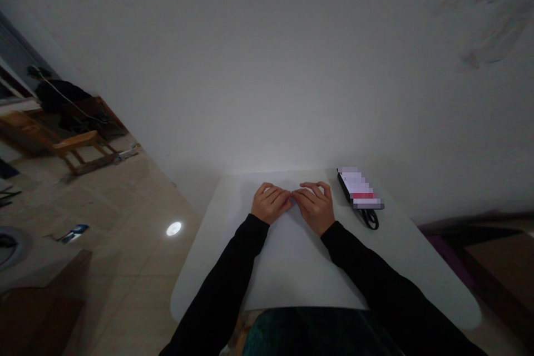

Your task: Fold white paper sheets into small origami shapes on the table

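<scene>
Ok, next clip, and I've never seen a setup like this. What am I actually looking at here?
There's no machine here. These are a person's own two bare hands, filmed by one camera worn on the head, looking forward and down. The left hand and right hand, in black sleeves, rest side by side on a white table, fingertips touching or nearly so, and hold nothing. Beyond the right hand lies a dark flat object. Its top is blurred, so I can't tell what it is. A black cord loops beside it.
</scene>
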`<state>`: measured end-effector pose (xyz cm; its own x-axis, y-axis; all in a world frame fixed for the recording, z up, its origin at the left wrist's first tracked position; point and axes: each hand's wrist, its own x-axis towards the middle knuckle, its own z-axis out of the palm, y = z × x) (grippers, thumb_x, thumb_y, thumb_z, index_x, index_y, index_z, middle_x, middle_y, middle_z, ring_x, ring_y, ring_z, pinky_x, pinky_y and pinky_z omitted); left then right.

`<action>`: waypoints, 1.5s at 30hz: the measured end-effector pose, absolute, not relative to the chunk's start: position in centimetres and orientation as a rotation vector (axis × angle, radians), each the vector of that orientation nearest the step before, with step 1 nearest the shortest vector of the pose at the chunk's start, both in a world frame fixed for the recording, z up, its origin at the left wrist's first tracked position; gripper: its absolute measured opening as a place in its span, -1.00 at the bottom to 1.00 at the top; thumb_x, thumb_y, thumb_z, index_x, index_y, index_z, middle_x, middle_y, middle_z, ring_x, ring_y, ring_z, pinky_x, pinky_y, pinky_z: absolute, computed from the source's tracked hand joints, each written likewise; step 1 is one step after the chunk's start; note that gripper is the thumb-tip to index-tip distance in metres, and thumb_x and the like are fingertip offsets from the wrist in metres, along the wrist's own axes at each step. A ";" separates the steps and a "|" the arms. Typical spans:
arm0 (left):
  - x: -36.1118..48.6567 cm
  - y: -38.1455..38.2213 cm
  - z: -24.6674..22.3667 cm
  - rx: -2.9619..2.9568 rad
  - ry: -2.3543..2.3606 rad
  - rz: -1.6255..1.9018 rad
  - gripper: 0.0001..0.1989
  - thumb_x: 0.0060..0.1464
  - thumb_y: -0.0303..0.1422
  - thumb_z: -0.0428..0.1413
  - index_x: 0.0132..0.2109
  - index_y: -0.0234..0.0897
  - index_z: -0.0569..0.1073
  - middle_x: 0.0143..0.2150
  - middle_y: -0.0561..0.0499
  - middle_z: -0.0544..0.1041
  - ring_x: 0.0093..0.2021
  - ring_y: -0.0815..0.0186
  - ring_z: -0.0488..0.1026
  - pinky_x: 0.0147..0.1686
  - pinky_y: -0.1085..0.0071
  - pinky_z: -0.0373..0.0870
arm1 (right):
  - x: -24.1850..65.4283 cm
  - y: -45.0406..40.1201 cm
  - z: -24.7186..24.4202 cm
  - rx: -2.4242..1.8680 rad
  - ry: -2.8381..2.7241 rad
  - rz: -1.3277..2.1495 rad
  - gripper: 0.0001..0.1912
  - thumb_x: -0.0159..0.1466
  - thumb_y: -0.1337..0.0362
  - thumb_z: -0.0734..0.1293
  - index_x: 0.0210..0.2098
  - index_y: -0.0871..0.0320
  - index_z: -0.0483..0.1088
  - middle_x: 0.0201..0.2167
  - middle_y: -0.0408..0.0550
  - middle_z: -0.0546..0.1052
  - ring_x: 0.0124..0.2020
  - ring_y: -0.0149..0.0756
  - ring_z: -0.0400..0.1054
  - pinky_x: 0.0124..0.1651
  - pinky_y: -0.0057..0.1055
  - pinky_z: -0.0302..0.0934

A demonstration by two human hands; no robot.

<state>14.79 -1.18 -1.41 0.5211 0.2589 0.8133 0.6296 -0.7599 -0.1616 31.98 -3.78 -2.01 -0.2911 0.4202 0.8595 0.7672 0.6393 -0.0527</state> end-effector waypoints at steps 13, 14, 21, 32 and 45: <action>7.2 0.9 -0.8 -1.896 -1.386 -1.418 -0.92 -0.04 -0.46 0.09 -0.38 -0.24 0.48 -0.45 0.04 0.56 -0.41 0.32 0.49 -0.13 0.27 0.26 | 34.5 -3.1 -0.8 -1.088 -1.568 -0.372 -0.88 0.22 0.34 0.27 -0.38 0.12 0.45 -0.40 -0.11 0.56 -0.31 -0.34 0.42 -0.08 -0.28 0.11; 6.9 1.0 -0.7 -1.816 -1.479 -1.525 -0.93 -0.03 -0.43 0.10 -0.37 -0.25 0.49 -0.42 0.02 0.57 -0.39 0.30 0.49 -0.11 0.25 0.26 | 34.8 -3.0 -0.6 -1.108 -1.479 -0.313 -0.88 0.21 0.30 0.27 -0.39 0.13 0.45 -0.41 -0.10 0.56 -0.34 -0.33 0.42 -0.11 -0.30 0.15; 10.2 0.9 -0.5 -2.435 -1.719 -2.520 -0.68 -0.06 -0.20 0.17 -0.23 -0.37 0.50 -0.30 -0.14 0.58 -0.32 0.24 0.53 -0.18 0.24 0.43 | 35.1 -1.4 -1.2 -1.033 -0.878 0.445 -0.72 0.05 0.10 0.38 -0.36 0.20 0.43 -0.47 -0.09 0.52 -0.43 -0.31 0.41 -0.30 -0.36 0.28; 12.0 0.7 -1.6 -2.535 -1.707 -2.849 -0.70 -0.22 -0.31 0.29 -0.27 -0.35 0.53 -0.39 -0.04 0.58 -0.40 0.35 0.50 -0.24 0.35 0.45 | 34.5 -1.2 -2.1 -1.037 -0.746 0.781 -0.66 -0.08 0.10 0.45 -0.39 0.20 0.45 -0.49 -0.10 0.53 -0.44 -0.34 0.39 -0.34 -0.40 0.24; 12.4 0.7 -1.7 -2.392 -1.710 -3.100 -0.64 -0.25 -0.32 0.30 -0.23 -0.31 0.45 -0.43 0.05 0.53 -0.45 0.46 0.44 -0.33 0.48 0.38 | 33.7 -1.7 -2.1 -1.035 -0.815 0.902 -0.66 -0.05 0.06 0.42 -0.40 0.19 0.45 -0.54 -0.14 0.51 -0.52 -0.39 0.33 -0.46 -0.46 0.18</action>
<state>12.41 0.72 -1.69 0.0211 0.9759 0.2170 -0.3370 -0.1974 0.9206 33.70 -1.74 -2.10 0.4048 0.9044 0.1347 -0.2256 0.2416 -0.9438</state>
